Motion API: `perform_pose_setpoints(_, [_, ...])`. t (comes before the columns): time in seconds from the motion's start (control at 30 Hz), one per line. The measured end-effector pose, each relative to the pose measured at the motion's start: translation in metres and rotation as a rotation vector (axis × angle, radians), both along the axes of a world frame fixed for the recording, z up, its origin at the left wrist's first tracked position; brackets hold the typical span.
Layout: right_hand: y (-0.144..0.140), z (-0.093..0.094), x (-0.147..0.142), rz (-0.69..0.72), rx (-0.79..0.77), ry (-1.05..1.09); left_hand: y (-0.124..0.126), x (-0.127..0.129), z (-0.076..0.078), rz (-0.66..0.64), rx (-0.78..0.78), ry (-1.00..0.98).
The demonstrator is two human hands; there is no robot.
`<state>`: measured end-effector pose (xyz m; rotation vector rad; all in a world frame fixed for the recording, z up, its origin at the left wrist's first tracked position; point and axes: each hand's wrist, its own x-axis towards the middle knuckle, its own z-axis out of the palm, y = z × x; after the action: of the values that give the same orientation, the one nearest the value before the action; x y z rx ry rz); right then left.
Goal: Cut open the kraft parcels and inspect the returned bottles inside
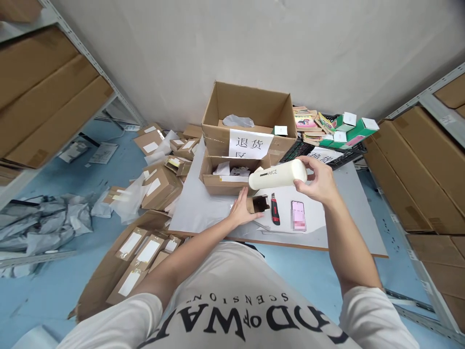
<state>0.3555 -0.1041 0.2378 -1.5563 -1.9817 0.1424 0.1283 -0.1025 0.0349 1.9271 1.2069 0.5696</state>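
My right hand (pixel 317 179) grips one end of a white bottle (pixel 273 176) with dark lettering on its side. The bottle lies nearly level in the air above the table. My left hand (pixel 242 208) is closed around a small cardboard box (pixel 256 206), whose open end faces right. On the table, to the right of that box, lies a red and black utility knife (pixel 275 209). A phone (pixel 298 215) with a lit pink screen rests farther right, below my right hand.
A large open carton (pixel 250 104) with a paper sign stands behind a smaller open box (pixel 212 183) on the table (pixel 337 213). At the back right, a black crate (pixel 350 154) holds booklets and green-white boxes. Parcels (pixel 160 186) crowd the floor at left; shelves flank both sides.
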Motion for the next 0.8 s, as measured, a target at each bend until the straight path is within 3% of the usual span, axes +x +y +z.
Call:
perform_pose_setpoints(0.1, [0.003, -0.013, -0.004, -0.039, 0.046, 0.155, -0.007, -0.006, 0.014, 0.177, -0.084, -0.180])
perform_pose_setpoints(0.2, [0.005, -0.030, -0.011, -0.090, 0.062, 0.303, -0.009, -0.003, 0.037, 0.324, -0.196, -0.529])
perform_pose_setpoints(0.33, [0.004, -0.054, -0.023, -0.129, 0.046, 0.548, 0.003, 0.007, 0.075, 0.316, -0.655, -1.103])
perform_pose_setpoints(0.43, [-0.001, -0.069, -0.036, -0.114, 0.050, 0.727, 0.016, 0.009, 0.093, 0.308, -0.859, -1.350])
perform_pose_setpoints(0.53, [-0.011, -0.083, -0.053, -0.100, 0.056, 0.836, 0.024, 0.006, 0.097, 0.329, -0.938, -1.441])
perform_pose_setpoints(0.7, [-0.022, -0.105, -0.077, -0.091, 0.130, 0.956, 0.026, -0.005, 0.089, 0.374, -1.030, -1.476])
perform_pose_setpoints(0.8, [-0.020, -0.108, -0.079, -0.135, 0.190, 1.036, 0.024, -0.017, 0.083, 0.422, -1.058, -1.492])
